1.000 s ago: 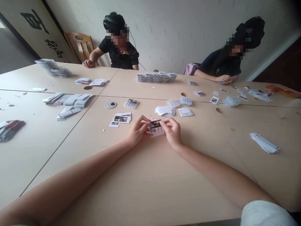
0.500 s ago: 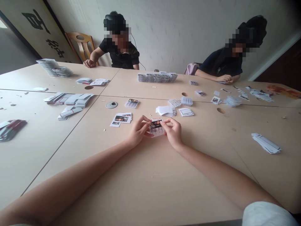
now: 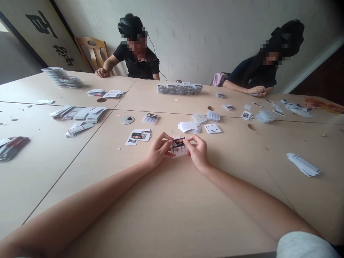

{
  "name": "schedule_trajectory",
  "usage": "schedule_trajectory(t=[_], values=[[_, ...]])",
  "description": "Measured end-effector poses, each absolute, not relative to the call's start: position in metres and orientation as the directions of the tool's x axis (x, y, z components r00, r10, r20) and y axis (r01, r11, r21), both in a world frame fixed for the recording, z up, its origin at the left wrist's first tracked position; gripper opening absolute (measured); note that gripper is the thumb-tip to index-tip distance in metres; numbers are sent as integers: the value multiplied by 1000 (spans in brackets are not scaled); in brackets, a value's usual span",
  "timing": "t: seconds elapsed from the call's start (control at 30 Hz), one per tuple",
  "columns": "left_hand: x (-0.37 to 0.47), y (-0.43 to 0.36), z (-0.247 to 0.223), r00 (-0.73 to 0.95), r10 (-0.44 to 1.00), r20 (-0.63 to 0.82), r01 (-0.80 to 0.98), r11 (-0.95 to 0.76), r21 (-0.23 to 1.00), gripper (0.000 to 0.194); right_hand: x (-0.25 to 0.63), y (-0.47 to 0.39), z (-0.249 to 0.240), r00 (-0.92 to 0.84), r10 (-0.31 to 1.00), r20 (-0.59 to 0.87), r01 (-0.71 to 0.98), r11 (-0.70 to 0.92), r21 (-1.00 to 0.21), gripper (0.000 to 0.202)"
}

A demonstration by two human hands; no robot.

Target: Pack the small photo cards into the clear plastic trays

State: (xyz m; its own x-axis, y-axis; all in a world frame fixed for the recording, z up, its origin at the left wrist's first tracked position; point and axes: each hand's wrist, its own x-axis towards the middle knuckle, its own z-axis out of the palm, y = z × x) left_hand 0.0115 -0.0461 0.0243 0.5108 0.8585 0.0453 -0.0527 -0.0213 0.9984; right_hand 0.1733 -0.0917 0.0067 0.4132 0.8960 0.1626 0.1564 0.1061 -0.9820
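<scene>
Between my two hands is a small clear plastic case (image 3: 179, 150) with a dark printed label across its upper part. My left hand (image 3: 160, 148) grips its left edge, thumb and fingers closed on it. On the other side my right hand (image 3: 198, 148) pinches the right edge, with the thumb on the label. Left of my hands lie several dark-printed cards (image 3: 138, 135). Beyond them is a similar labelled case (image 3: 151, 118). White paper slips (image 3: 188, 126) lie just past my hands, beside a stack of framed white cards (image 3: 213, 128) and clear cases (image 3: 213, 115).
Two people sit across the table; one person's hands (image 3: 258, 91) hold something small. A row of stacked cases (image 3: 179, 88) stands at the far side. Paper stacks (image 3: 80, 113) lie left, white strips (image 3: 303, 165) right. A round metal grommet (image 3: 127, 120) sits in the tabletop.
My hands and the case stay almost where they were. The person across on the left has tilted their head slightly; the camera view has shifted a little.
</scene>
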Motion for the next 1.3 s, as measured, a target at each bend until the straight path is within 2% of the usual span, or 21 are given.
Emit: schedule_trajectory(t=[0.5, 0.7, 1.0, 1.3], values=[[11, -44, 23, 511, 859, 25, -62, 7, 998, 31, 174, -92, 8, 397, 903, 163, 148, 112, -983, 30], [11, -42, 24, 500, 866, 17, -98, 37, 995, 31, 175, -90, 8, 416, 900, 131, 137, 80, -987, 39], [10, -39, 23, 489, 872, 34, -65, -2, 998, 29, 177, -85, 6, 329, 936, 123, -8, 133, -991, 30], [9, -39, 25, 484, 874, 46, -31, -36, 999, 28, 175, -86, 8, 265, 958, 109, 22, 107, -994, 33]])
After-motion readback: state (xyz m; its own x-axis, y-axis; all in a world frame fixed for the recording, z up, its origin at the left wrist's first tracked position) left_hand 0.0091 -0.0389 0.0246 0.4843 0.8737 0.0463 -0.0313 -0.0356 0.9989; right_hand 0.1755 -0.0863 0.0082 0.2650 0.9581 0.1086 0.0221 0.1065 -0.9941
